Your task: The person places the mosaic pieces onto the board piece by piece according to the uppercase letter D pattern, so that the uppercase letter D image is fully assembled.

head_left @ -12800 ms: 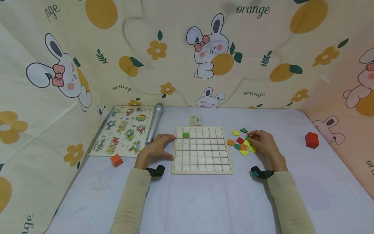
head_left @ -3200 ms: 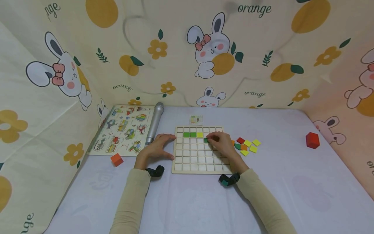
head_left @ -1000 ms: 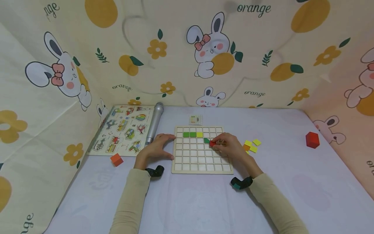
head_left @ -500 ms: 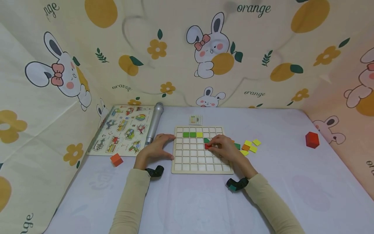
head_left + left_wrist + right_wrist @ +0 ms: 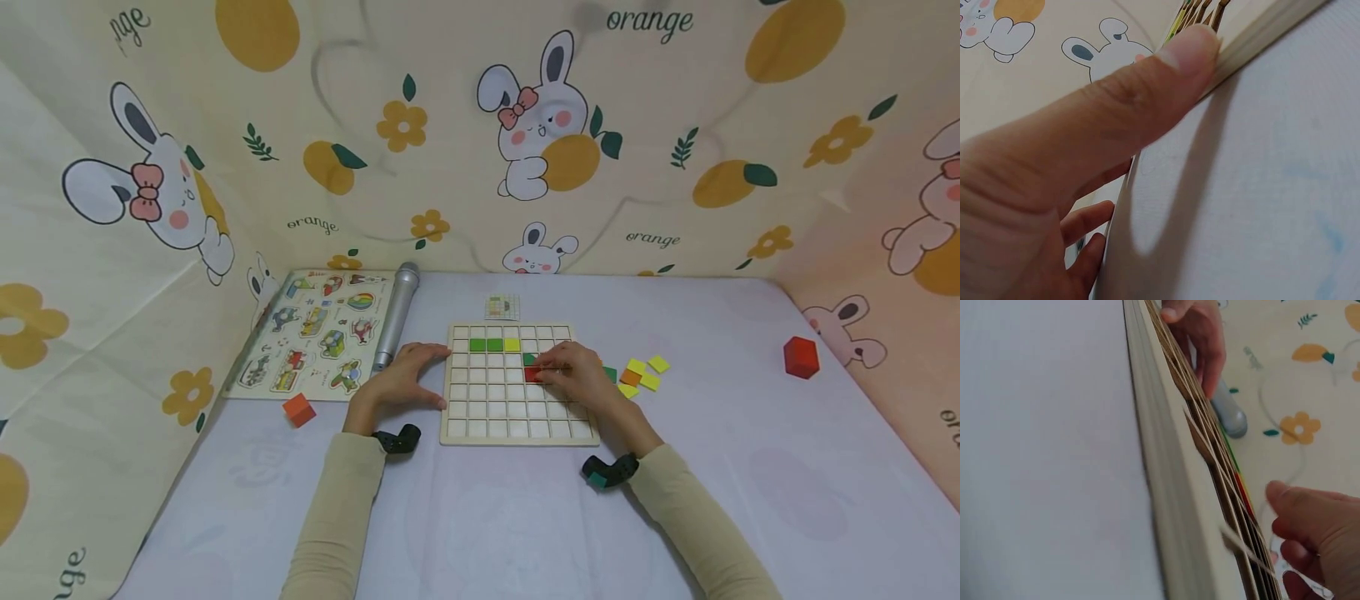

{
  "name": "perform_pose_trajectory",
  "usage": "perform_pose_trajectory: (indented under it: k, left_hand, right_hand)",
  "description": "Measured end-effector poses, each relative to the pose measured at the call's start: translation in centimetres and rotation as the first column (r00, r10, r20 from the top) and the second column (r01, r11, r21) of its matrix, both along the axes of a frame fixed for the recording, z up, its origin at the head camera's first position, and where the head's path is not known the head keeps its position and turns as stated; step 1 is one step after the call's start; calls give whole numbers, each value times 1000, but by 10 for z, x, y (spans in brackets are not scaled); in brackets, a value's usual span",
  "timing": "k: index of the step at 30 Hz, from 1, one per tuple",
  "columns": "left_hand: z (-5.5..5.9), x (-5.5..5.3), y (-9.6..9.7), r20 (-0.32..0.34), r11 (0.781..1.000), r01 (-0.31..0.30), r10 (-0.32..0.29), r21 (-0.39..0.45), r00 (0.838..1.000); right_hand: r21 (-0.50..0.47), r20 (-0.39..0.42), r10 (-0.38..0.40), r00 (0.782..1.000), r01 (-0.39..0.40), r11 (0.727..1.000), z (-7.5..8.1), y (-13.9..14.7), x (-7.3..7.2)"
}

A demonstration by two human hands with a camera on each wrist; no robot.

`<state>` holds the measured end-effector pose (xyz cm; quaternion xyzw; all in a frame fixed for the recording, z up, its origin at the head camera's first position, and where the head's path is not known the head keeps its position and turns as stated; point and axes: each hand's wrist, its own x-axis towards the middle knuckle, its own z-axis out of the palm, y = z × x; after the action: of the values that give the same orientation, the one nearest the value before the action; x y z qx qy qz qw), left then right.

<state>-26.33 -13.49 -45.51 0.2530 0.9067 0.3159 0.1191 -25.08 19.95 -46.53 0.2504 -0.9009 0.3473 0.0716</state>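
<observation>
My left hand (image 5: 405, 379) rests at the left edge of the wooden grid board (image 5: 519, 439), thumb and fingers spread along it; in the left wrist view the thumb (image 5: 1147, 81) touches the board's edge. A red square tile (image 5: 532, 375) lies in a cell right of the middle, below a dark green tile (image 5: 529, 359). Over the red tile's right side is my right hand (image 5: 577, 375), partly covering it. The right wrist view shows a small gap between its fingertips and the tile. Along an upper row sit two green tiles (image 5: 477, 345) and a yellow tile (image 5: 512, 345).
Right of the board lie several loose tiles: yellow (image 5: 658, 364), orange (image 5: 631, 377) and green (image 5: 611, 375). A small pattern card (image 5: 502, 307) lies behind it. At left are a picture board (image 5: 315, 333), a grey microphone (image 5: 399, 312) and an orange cube (image 5: 300, 410); a red block (image 5: 801, 357) stands far right.
Tiles have gone one by one from the loose pile into the board. The red tile, pinched in my right hand a second ago, now lies flat in a cell. My left hand stays put.
</observation>
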Motion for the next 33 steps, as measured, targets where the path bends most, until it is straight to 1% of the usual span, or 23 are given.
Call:
perform_pose_trajectory:
  k: [4, 6, 12, 18, 20, 27, 33]
  left_hand:
    - [0, 0, 0, 0, 1000, 0, 0, 0, 1000]
    - [0, 0, 0, 0, 1000, -1, 1, -2, 1000]
    - [0, 0, 0, 4, 1000, -9, 9, 1, 1000]
    - [-1, 0, 0, 1, 1000, -11, 11, 7, 1000]
    - [-1, 0, 0, 0, 1000, -10, 10, 6, 1000]
    - [-1, 0, 0, -13, 1000, -3, 3, -10, 1000]
    - [-1, 0, 0, -4, 1000, -2, 2, -3, 1000]
  right_hand:
    - [8, 21, -90, 996, 90, 996, 6, 12, 1]
    - [3, 25, -120, 992, 120, 993, 10, 21, 2]
    - [-36, -33, -159, 987, 157, 987, 17, 50, 8]
    - [-42, -53, -184, 982, 182, 982, 18, 73, 16]
    - [-18, -49, -192, 980, 191, 981, 17, 78, 18]
    - [98, 27, -222, 975, 219, 971, 12, 85, 19]
    - [165, 33, -270, 962, 261, 951, 7, 83, 16]
